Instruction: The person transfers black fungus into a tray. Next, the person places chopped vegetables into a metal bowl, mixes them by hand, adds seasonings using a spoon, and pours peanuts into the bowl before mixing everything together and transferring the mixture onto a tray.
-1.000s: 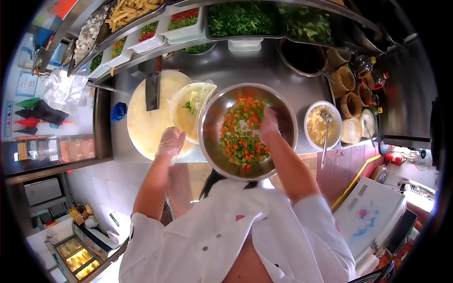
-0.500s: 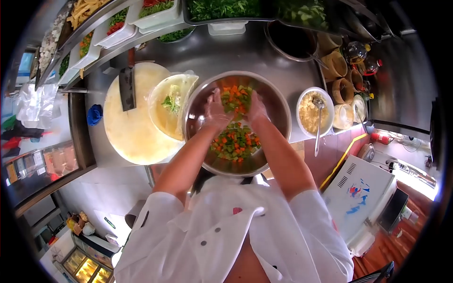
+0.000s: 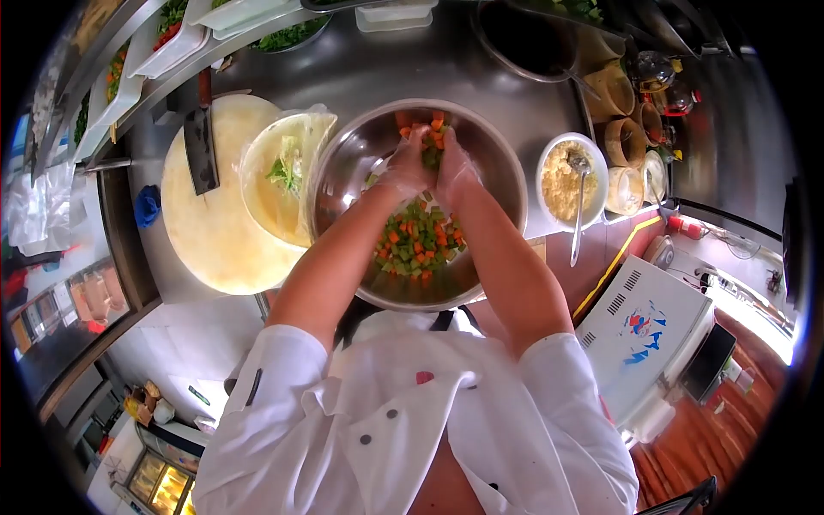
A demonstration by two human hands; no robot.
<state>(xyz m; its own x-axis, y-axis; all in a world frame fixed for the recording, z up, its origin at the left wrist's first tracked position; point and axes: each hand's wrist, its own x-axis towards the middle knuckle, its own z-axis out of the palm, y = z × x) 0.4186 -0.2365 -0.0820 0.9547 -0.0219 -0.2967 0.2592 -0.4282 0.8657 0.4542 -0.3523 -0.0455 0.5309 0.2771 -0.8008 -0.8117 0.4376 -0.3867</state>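
Both of my hands wear thin clear gloves and reach into a large steel mixing bowl. My left hand and my right hand are cupped close together, pressing a clump of diced vegetables between them. Orange and green cubes stick out past the fingertips at the bowl's far side. A loose pile of the same orange and green dice lies in the near half of the bowl, below my wrists. The undersides of my fingers are hidden.
To the left, a round cutting board carries a cleaver and a pale yellow tub with green and white scraps. A white bowl with a spoon stands right of the steel bowl. Behind it sits a pot of dark liquid.
My hands have drawn together around the vegetables between them, which now form a narrower clump. The view has shifted slightly, so the back shelf sits higher in it.
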